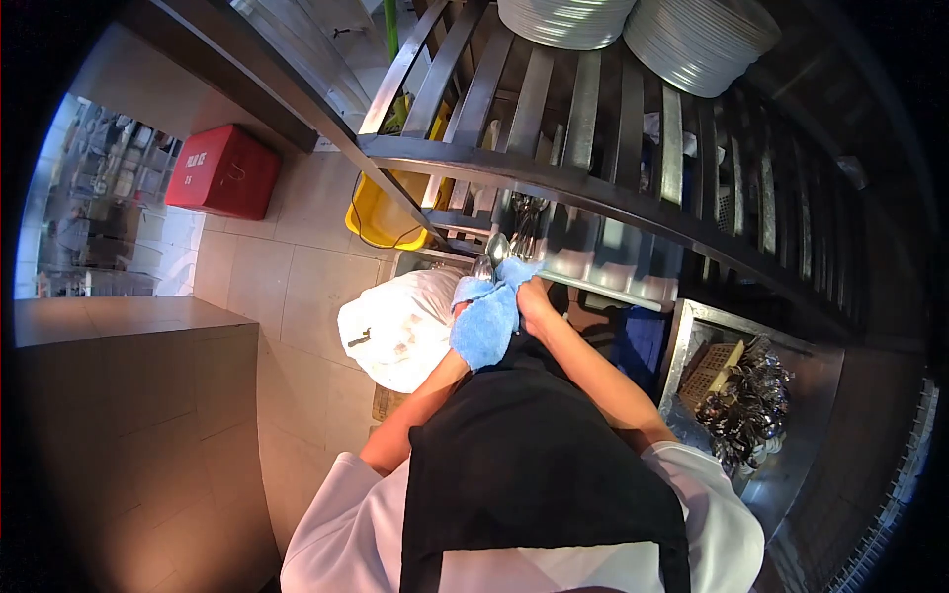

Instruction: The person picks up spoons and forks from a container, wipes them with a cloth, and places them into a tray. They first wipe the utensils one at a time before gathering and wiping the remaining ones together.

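Observation:
A light blue cloth (486, 331) is bunched up in front of my apron, between my two hands. My left hand (460, 309) is mostly hidden under it, closed on the fabric. From the right, my right hand (535, 304) grips the cloth's other side with curled fingers. Spoon bowls (482, 268) show just past the cloth's far edge; their handles are out of sight. Beyond them, more metal cutlery (527, 219) lies in a tray section under the rack. A white plastic bag (400, 331) sits close by my left forearm.
A slatted metal rack (593, 188) spans the area ahead, carrying stacked white plates (697, 44). At right, a steel sink (806, 395) holds a heap of cutlery (746, 405) and a yellowish basket (714, 374). A yellow bucket (371, 222) and red box (225, 173) stand at left.

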A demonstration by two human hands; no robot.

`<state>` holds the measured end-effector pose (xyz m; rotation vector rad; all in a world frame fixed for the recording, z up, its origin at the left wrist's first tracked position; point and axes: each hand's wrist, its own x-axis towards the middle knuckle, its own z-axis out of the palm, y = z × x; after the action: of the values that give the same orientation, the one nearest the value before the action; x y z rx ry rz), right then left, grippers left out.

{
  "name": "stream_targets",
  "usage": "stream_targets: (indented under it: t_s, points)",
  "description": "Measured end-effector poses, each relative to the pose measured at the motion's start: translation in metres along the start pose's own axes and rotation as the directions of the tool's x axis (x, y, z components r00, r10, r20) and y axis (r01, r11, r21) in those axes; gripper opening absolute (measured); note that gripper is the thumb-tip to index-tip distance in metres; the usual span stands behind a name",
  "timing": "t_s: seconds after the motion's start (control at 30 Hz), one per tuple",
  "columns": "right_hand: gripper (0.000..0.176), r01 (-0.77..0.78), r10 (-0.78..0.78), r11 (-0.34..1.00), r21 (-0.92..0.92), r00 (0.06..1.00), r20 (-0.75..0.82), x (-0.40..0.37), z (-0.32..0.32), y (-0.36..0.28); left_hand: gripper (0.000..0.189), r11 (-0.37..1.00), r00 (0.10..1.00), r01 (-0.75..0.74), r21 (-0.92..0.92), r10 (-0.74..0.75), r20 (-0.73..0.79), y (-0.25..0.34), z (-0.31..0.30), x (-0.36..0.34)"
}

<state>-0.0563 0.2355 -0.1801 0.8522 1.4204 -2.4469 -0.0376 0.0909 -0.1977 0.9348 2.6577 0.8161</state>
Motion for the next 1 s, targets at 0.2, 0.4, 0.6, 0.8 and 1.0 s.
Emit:
stream_targets:
  t_s: [0.2, 0.4, 0.6, 0.8, 1.0]
  points:
    - [0.011, 0.109, -0.100, 0.993, 0.051, 0.982, -0.161, 0.028, -0.009, -0.002, 0.028, 0.968, 0.964, -0.244, 0.056, 0.248, -0.093, -0.044, 0.034, -0.018]
    - [0.010, 0.052, -0.060, 0.989, 0.136, 0.997, 0.057, 0.039, -0.036, -0.020, 0.021, 0.980, 0.998, -0.041, -0.194, 0.048, 0.030, -0.006, -0.007, -0.005]
    - [0.022, 0.203, -0.202, 0.979, -0.036, 0.911, -0.360, 0.010, 0.002, 0.023, 0.020, 0.830, 0.925, -0.232, -0.507, 0.027, -0.380, -0.011, 0.017, -0.008]
    - [0.021, -0.231, 0.196, 0.965, -0.126, 0.949, -0.245, 0.056, -0.014, 0.018, 0.015, 0.971, 0.976, -0.217, 0.099, 0.215, 0.038, 0.033, -0.062, 0.001]
    - [0.021, -0.256, 0.252, 0.965, 0.049, 0.965, 0.068, 0.042, -0.011, -0.002, 0.008, 0.911, 0.923, -0.353, 0.214, 0.377, -0.080, 0.017, -0.043, 0.002]
